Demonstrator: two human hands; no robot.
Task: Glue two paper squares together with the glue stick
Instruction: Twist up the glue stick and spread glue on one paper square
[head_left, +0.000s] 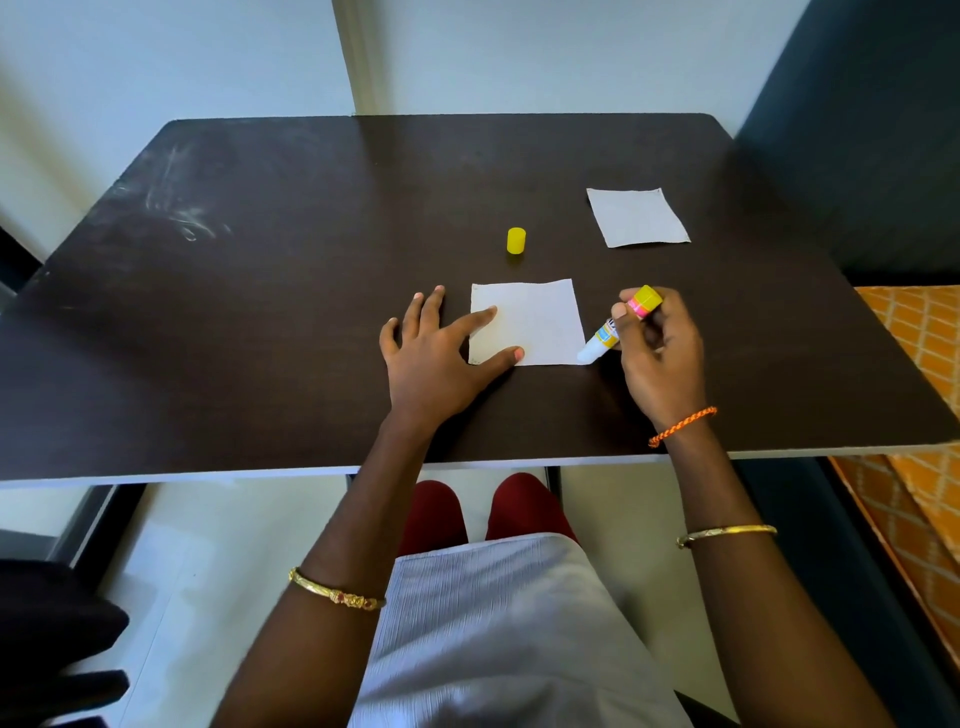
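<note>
While the dark table (260, 312) carries 2 white paper squares, the near paper square (540, 322) lies pinned under the spread left hand (436, 353), forefinger and thumb flat on its left edge. Well apart, the far paper square (638, 217) sits at the right. The right hand (660, 353) grips the glue stick (618, 325), tip touching the near square's right corner. Beyond stands its yellow cap (516, 240).
</note>
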